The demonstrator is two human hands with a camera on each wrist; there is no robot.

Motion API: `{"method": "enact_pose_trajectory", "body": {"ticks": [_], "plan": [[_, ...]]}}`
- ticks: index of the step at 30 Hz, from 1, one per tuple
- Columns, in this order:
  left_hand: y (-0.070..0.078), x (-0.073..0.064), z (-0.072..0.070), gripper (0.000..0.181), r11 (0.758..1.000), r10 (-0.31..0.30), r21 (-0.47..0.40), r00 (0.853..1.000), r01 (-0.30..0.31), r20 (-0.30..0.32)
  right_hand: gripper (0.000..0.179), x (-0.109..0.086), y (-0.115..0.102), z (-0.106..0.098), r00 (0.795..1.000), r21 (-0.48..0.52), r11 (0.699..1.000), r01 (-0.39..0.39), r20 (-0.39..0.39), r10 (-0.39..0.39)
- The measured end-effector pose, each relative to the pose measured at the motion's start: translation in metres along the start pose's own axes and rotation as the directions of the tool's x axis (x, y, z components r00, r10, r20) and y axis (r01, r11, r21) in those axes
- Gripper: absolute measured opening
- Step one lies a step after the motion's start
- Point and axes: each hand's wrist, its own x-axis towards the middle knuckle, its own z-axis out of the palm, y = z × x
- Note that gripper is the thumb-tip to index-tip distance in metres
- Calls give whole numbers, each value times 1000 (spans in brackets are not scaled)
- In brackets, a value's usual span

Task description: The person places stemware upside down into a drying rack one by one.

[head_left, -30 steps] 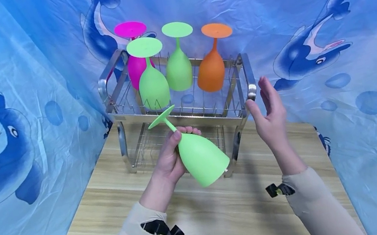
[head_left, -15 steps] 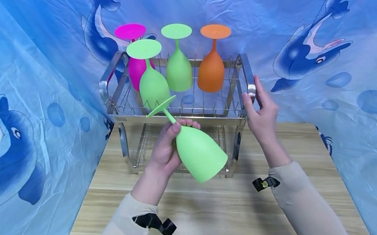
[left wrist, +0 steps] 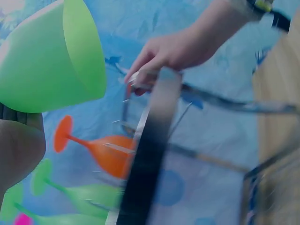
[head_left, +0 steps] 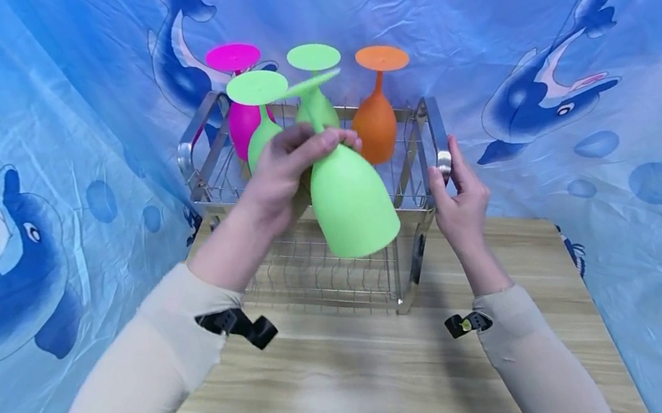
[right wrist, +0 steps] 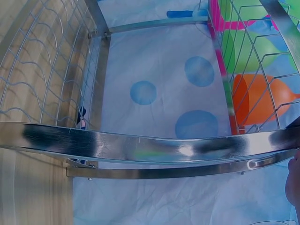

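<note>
My left hand point(head_left: 280, 175) grips a light green plastic goblet point(head_left: 354, 206) around the top of its bowl. The goblet is mouth-down and tilted, in front of the upper tier of a metal two-tier dish rack point(head_left: 185, 159). In the left wrist view the bowl of this goblet point(left wrist: 51, 61) fills the upper left. My right hand point(head_left: 463, 202) holds the rack's right side bar between thumb and fingers. On the upper tier, upside-down goblets stand: a magenta one point(head_left: 242, 130), a green one point(head_left: 262, 141), another green one point(head_left: 313, 57) partly hidden, and an orange one point(head_left: 377, 127).
The rack stands on a wooden table point(head_left: 359, 377), with a wire lower tier point(head_left: 323, 277) beneath. Blue curtains point(head_left: 542, 54) printed with dolphins hang behind and on both sides. The side frame point(right wrist: 187, 149) crosses the right wrist view.
The left hand has lifted the green goblet up and toward the rack, turning it more upright. My right hand came in from the right onto the side bar, then stayed there.
</note>
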Motion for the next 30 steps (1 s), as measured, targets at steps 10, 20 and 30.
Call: {"method": "enact_pose_trajectory", "body": {"ticks": [10,20,30], "plan": [[45,58,13,7,859,97,509,993,-52,-62,54,-2,9,-1,1000,18,1000,-6,24,6],[26,85,16,12,758,244,636,967,-145,-70,54,-4,8,-2,999,28,999,-19,35,18],[-3,95,16,20,770,270,628,951,-118,-152,55,-1,6,-2,999,94,995,-27,32,24]]}}
